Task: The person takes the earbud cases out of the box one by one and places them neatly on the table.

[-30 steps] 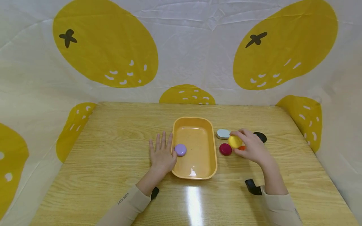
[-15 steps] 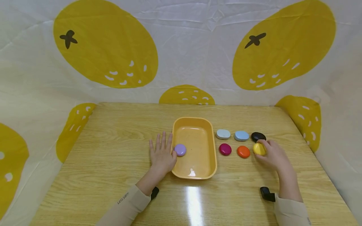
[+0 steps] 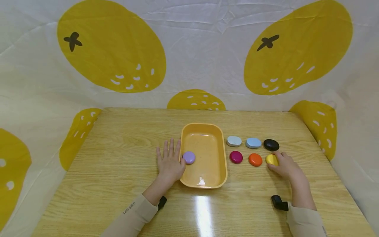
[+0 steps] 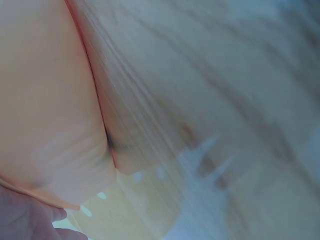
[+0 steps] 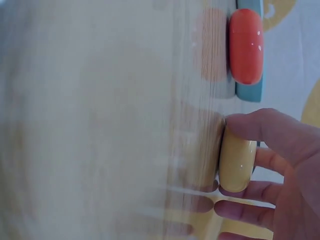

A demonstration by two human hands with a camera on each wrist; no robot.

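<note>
The left hand [image 3: 170,164] lies flat at the left side of a yellow-orange tray [image 3: 204,186], fingers spread, its thumb at the rim. Inside the tray, near that thumb, is a round lilac pebble [image 3: 189,157]. At the right, the right hand [image 3: 286,166] holds a smooth yellow pebble [image 3: 271,160] between thumb and fingers, down on the table. The right wrist view shows the thumb on one side of the yellow pebble [image 5: 236,162] and fingertips on the other. The left wrist view is mostly filled by the tray's wall [image 4: 50,110], with fingertips below.
Between tray and right hand lie a crimson pebble [image 3: 236,157] and an orange pebble [image 3: 255,159]. Behind them stand a pale grey-green oval [image 3: 234,141], a light blue oval [image 3: 253,143] and a black pebble [image 3: 271,144]. A fruit-print cloth [image 3: 204,59] hangs behind the wooden table [image 3: 124,138].
My right hand has carried the yellow pebble rightward, from above the orange pebble to the table at the row's right end, in front of the black pebble. The left hand has stayed still.
</note>
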